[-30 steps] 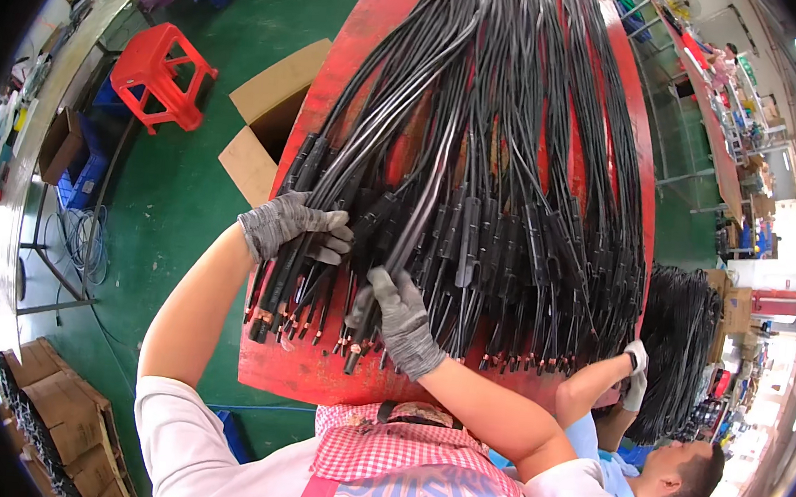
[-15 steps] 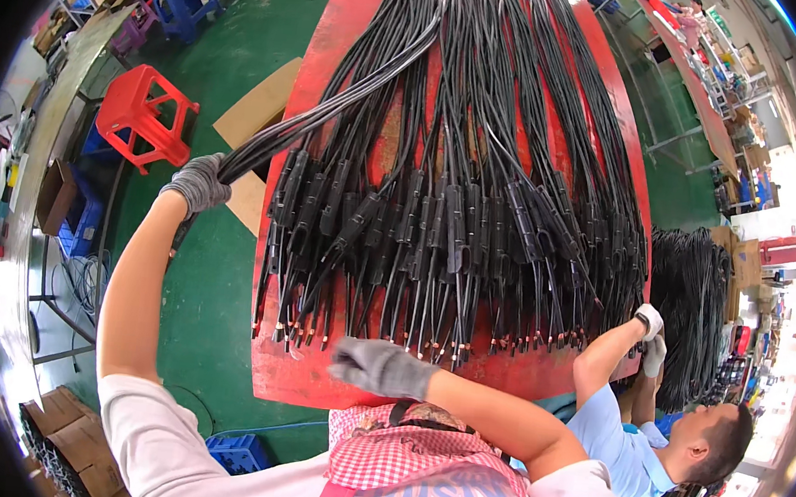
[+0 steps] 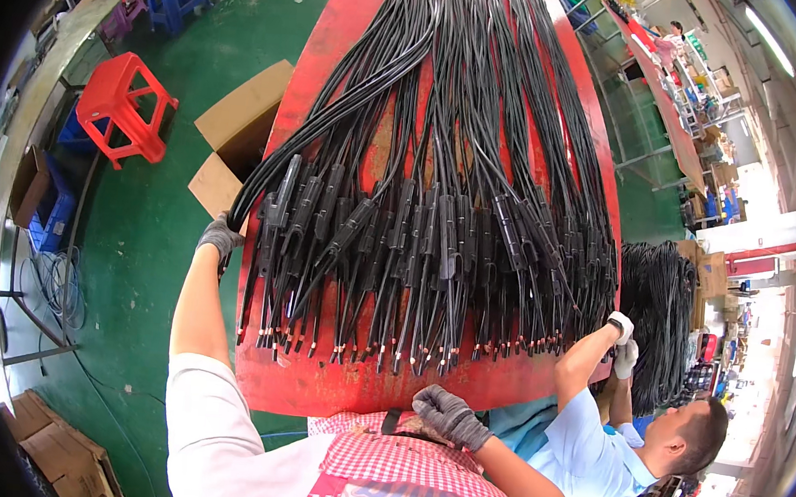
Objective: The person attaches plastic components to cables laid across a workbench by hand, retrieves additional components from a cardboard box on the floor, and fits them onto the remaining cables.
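Observation:
My left hand (image 3: 221, 236), in a grey knit glove, is closed round a bundle of black cables (image 3: 268, 175) at the left edge of the red table (image 3: 307, 389). The bundle curves down from the far end of the table. Many more black cables (image 3: 466, 95) lie spread over the tabletop. Dark plastic sleeves (image 3: 450, 239) sit near their close ends, with coppery tips showing beyond. Close to my apron, past the table's near edge, my right hand (image 3: 450, 418) is gloved in grey with fingers curled. Nothing shows in it; its palm is hidden.
A co-worker in light blue (image 3: 588, 441) reaches with white-gloved hands (image 3: 623, 336) to the table's right side, beside a hanging mass of black cables (image 3: 659, 316). An open cardboard box (image 3: 241, 110) and a red stool (image 3: 124, 110) stand to the left.
My left hand has come in toward the table's left edge with the cable bundle, which now lies lower along that side. My right hand has drawn back to the right, nearer my body.

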{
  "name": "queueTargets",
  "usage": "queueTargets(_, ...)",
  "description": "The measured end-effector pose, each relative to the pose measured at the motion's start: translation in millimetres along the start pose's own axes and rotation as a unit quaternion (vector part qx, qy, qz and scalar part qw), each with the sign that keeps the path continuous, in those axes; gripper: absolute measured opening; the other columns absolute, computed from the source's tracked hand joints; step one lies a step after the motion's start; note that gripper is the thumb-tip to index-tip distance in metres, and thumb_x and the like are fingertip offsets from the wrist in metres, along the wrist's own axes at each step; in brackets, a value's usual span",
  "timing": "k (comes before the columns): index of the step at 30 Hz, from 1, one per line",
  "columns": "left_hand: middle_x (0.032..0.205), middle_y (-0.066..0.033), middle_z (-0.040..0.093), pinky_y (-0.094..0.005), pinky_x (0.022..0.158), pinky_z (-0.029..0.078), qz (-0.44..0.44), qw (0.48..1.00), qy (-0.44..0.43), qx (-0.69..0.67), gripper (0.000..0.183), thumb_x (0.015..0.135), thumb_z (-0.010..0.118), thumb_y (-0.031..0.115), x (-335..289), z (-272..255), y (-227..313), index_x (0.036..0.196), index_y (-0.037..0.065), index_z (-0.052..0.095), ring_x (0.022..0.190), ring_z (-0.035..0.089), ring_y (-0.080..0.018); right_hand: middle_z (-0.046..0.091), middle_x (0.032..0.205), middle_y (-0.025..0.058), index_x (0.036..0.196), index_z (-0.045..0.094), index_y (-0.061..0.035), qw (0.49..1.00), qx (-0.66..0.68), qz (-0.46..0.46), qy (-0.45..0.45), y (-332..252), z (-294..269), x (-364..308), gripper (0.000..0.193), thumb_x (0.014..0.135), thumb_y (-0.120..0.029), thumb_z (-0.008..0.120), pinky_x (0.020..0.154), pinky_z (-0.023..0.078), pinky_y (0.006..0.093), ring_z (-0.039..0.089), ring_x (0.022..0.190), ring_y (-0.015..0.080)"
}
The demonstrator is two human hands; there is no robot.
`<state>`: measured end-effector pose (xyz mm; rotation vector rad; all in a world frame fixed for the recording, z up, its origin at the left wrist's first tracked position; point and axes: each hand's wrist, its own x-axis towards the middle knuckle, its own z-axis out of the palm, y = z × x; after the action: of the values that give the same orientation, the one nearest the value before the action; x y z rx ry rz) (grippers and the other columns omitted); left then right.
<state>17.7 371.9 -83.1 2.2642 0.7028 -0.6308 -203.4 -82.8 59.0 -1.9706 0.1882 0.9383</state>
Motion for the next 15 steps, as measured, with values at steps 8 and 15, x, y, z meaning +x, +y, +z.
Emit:
queueTargets(8,0.111,-0.0199,0.053,-0.0341,0.084,0.042,-0.024,0.945,0.274,-0.177,0.078,0.062,0.072,0.016,-35,38,-76,0.129,0.008,0.033,0.097,0.055,-0.0276,0.06,0.084,0.014,0.096,0.053,-0.0048,0.996,-0.061,-0.053,-0.036,3,12,-18,0.028,0.083,-0.03,0.056,0.073,0.046,0.0334,0.059,0.082,0.0255)
queueTargets(15,0.085,-0.0042,0.047,-0.0269,0.063,0.043,-0.123,0.831,0.322,-0.436,0.049,0.069,0.06,-0.002,-176,127,-253,0.114,0.005,0.043,0.071,0.048,-0.0148,0.061,0.076,0.0118,0.09,0.055,-0.0049,0.98,-0.098,-0.151,-0.083,33,32,-30,0.02,0.08,-0.021,0.061,0.067,0.047,0.0316,0.06,0.071,0.0206)
